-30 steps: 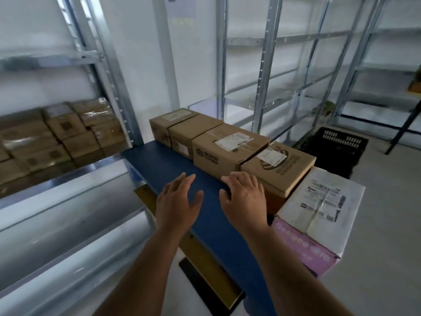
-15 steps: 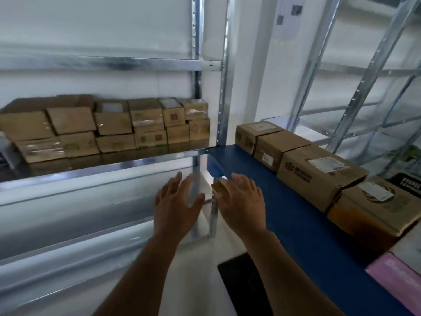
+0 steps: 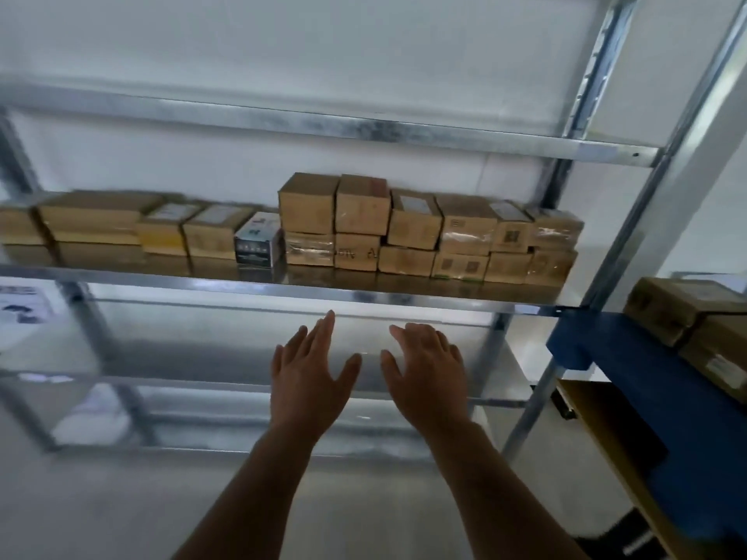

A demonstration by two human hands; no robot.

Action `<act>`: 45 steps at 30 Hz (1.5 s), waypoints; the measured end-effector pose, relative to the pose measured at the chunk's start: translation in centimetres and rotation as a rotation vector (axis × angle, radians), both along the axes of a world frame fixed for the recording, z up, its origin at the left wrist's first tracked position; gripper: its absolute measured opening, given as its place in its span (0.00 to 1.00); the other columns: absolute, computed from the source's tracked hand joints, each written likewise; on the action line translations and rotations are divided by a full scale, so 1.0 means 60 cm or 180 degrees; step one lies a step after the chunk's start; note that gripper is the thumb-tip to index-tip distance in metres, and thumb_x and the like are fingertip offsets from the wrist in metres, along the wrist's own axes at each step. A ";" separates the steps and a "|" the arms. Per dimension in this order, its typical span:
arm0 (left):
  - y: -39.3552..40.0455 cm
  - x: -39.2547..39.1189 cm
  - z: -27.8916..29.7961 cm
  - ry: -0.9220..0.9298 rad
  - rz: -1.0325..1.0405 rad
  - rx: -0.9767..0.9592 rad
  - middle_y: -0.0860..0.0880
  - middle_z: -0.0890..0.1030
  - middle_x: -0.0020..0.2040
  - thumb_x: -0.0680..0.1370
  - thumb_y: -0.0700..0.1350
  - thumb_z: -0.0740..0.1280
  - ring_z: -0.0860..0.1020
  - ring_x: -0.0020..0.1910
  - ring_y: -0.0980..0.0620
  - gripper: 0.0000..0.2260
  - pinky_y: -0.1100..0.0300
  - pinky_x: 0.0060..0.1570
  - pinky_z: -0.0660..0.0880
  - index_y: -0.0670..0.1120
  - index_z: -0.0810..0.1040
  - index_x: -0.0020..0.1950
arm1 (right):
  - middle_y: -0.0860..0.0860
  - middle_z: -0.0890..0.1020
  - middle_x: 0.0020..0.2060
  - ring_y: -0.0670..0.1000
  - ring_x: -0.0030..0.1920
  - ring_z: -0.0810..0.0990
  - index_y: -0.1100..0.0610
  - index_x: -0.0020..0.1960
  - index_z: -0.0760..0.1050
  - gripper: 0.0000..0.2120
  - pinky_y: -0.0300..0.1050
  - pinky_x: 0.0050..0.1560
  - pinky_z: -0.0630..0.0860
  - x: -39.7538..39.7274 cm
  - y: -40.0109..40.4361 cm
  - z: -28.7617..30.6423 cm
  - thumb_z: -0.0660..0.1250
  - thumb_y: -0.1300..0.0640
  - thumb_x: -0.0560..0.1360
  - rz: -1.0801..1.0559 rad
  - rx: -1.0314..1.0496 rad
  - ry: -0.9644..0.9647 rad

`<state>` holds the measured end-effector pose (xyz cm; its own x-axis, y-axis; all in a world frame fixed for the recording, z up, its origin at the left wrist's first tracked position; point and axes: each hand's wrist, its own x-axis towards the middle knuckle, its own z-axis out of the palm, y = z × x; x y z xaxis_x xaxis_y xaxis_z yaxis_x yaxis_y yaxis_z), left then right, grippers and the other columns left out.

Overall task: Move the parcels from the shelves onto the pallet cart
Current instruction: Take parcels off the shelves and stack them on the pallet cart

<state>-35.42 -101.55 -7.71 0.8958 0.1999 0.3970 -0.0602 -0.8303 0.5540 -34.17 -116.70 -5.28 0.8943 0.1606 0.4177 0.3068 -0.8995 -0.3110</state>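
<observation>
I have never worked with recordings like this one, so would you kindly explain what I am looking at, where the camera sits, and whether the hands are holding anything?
There is no machine here: a person wears a wide-angle camera on the head, so the picture looks forward and down along their own forearms. The left hand and the right hand are both stretched out with straight fingers and hold nothing. They hang in front of a metal shelf, just below its front edge. On that shelf stands a row of brown cardboard parcels, some stacked two high, with one dark printed box among them. At the right edge you see the blue pallet cart, which already carries a few parcels on the cart. The job is to carry the shelf parcels over to it.
</observation>
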 end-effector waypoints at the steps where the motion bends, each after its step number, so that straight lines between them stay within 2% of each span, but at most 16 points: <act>1: 0.021 -0.002 -0.003 0.0020 0.0091 0.0000 0.48 0.66 0.73 0.74 0.64 0.58 0.59 0.74 0.46 0.34 0.45 0.71 0.54 0.52 0.54 0.76 | 0.52 0.73 0.67 0.52 0.67 0.70 0.53 0.70 0.69 0.22 0.48 0.67 0.64 0.006 0.023 -0.001 0.57 0.45 0.79 0.0067 -0.0013 -0.0010; 9: 0.148 0.020 -0.026 0.0210 0.0541 -0.0031 0.49 0.54 0.77 0.72 0.67 0.48 0.50 0.76 0.48 0.36 0.46 0.74 0.49 0.53 0.49 0.76 | 0.54 0.79 0.61 0.53 0.60 0.77 0.55 0.67 0.72 0.24 0.47 0.59 0.72 0.081 0.147 -0.022 0.57 0.41 0.79 0.0470 0.0078 -0.0051; 14: 0.202 0.094 -0.040 0.0286 0.0677 0.0057 0.50 0.55 0.77 0.72 0.68 0.48 0.51 0.76 0.49 0.35 0.47 0.74 0.49 0.53 0.50 0.76 | 0.53 0.81 0.56 0.52 0.56 0.79 0.54 0.64 0.74 0.23 0.45 0.54 0.74 0.176 0.198 -0.030 0.57 0.40 0.78 0.0519 0.0072 -0.0110; 17: 0.232 0.163 -0.040 0.0312 0.0714 0.0153 0.49 0.58 0.76 0.72 0.68 0.48 0.54 0.75 0.49 0.35 0.48 0.73 0.52 0.53 0.52 0.76 | 0.53 0.82 0.54 0.51 0.54 0.80 0.54 0.63 0.75 0.22 0.43 0.50 0.73 0.249 0.221 -0.035 0.57 0.41 0.78 0.0500 0.0110 -0.0099; 20: 0.255 0.246 -0.027 0.0366 0.0704 0.0154 0.47 0.65 0.73 0.72 0.67 0.50 0.63 0.72 0.47 0.35 0.48 0.69 0.61 0.51 0.58 0.75 | 0.51 0.83 0.50 0.49 0.48 0.80 0.54 0.59 0.77 0.19 0.38 0.43 0.68 0.330 0.242 -0.032 0.58 0.42 0.78 0.0455 0.0222 -0.0086; 23: 0.274 0.331 -0.011 0.0398 0.0600 0.0082 0.48 0.75 0.66 0.75 0.64 0.57 0.75 0.61 0.50 0.28 0.53 0.54 0.73 0.53 0.64 0.71 | 0.50 0.83 0.45 0.47 0.43 0.80 0.54 0.56 0.78 0.18 0.37 0.41 0.68 0.413 0.258 -0.022 0.57 0.44 0.79 0.0367 0.0227 -0.0011; 24: 0.281 0.357 -0.006 0.0373 0.0528 0.0107 0.49 0.77 0.63 0.76 0.62 0.59 0.77 0.57 0.52 0.24 0.57 0.49 0.74 0.54 0.66 0.70 | 0.50 0.82 0.42 0.47 0.40 0.79 0.53 0.52 0.79 0.16 0.38 0.39 0.69 0.440 0.262 -0.016 0.56 0.45 0.80 0.0345 0.0209 -0.0001; 26: 0.293 0.404 0.004 0.0288 0.0383 0.0114 0.49 0.78 0.61 0.77 0.59 0.61 0.78 0.53 0.53 0.20 0.58 0.46 0.75 0.54 0.68 0.67 | 0.48 0.78 0.34 0.46 0.33 0.76 0.52 0.44 0.77 0.15 0.39 0.34 0.69 0.492 0.265 -0.006 0.56 0.47 0.80 0.0285 0.0215 0.0001; 30: 0.321 0.486 0.026 0.0342 0.0233 -0.0034 0.47 0.77 0.62 0.78 0.58 0.58 0.77 0.56 0.50 0.20 0.50 0.50 0.78 0.53 0.67 0.68 | 0.49 0.79 0.36 0.48 0.34 0.76 0.53 0.44 0.77 0.16 0.41 0.34 0.69 0.578 0.269 0.011 0.55 0.47 0.80 0.0065 0.0158 -0.0021; 33: 0.333 0.532 0.041 0.0245 -0.0081 -0.0501 0.47 0.78 0.59 0.78 0.56 0.58 0.78 0.52 0.52 0.18 0.49 0.49 0.78 0.52 0.67 0.67 | 0.50 0.77 0.33 0.50 0.33 0.77 0.53 0.39 0.74 0.17 0.43 0.34 0.71 0.629 0.274 0.025 0.55 0.47 0.80 -0.0092 0.0333 0.0033; 36: 0.354 0.579 0.056 0.0050 -0.0136 -0.0642 0.48 0.78 0.57 0.78 0.57 0.58 0.78 0.51 0.53 0.18 0.49 0.49 0.77 0.53 0.68 0.65 | 0.52 0.77 0.38 0.52 0.38 0.77 0.55 0.45 0.74 0.15 0.45 0.37 0.70 0.670 0.284 0.040 0.54 0.47 0.79 -0.0339 0.0302 0.0261; 37: 0.362 0.597 0.060 0.0050 -0.0145 -0.0651 0.48 0.78 0.58 0.78 0.59 0.57 0.78 0.52 0.52 0.19 0.48 0.50 0.77 0.53 0.68 0.65 | 0.52 0.77 0.39 0.51 0.39 0.77 0.56 0.47 0.74 0.14 0.44 0.36 0.68 0.678 0.290 0.044 0.55 0.48 0.80 -0.0390 0.0319 0.0244; 39: 0.378 0.638 0.066 0.0169 -0.0094 -0.0617 0.46 0.76 0.63 0.77 0.62 0.55 0.77 0.58 0.48 0.23 0.48 0.55 0.74 0.52 0.66 0.68 | 0.49 0.76 0.35 0.47 0.34 0.75 0.54 0.43 0.75 0.15 0.39 0.33 0.65 0.698 0.295 0.050 0.55 0.48 0.80 -0.0513 0.0463 0.0189; 41: 0.390 0.676 0.072 0.0258 -0.0012 -0.0586 0.45 0.76 0.62 0.78 0.62 0.55 0.76 0.57 0.47 0.24 0.54 0.54 0.70 0.50 0.66 0.69 | 0.49 0.76 0.34 0.49 0.35 0.74 0.53 0.41 0.73 0.17 0.42 0.36 0.67 0.719 0.303 0.055 0.55 0.44 0.79 -0.0647 0.0925 0.0503; 43: 0.401 0.712 0.078 0.0320 -0.0085 -0.0687 0.44 0.77 0.61 0.78 0.61 0.56 0.75 0.52 0.50 0.22 0.54 0.51 0.70 0.50 0.68 0.67 | 0.50 0.75 0.34 0.52 0.37 0.74 0.54 0.41 0.73 0.19 0.45 0.40 0.70 0.741 0.313 0.059 0.54 0.42 0.78 -0.0766 0.1075 0.0630; 45: 0.414 0.747 0.084 0.0556 -0.0194 -0.0962 0.45 0.72 0.67 0.78 0.62 0.55 0.73 0.60 0.47 0.26 0.49 0.58 0.70 0.50 0.65 0.70 | 0.49 0.73 0.31 0.53 0.36 0.73 0.54 0.38 0.71 0.21 0.46 0.39 0.68 0.761 0.319 0.064 0.52 0.40 0.78 -0.0864 0.1038 0.0661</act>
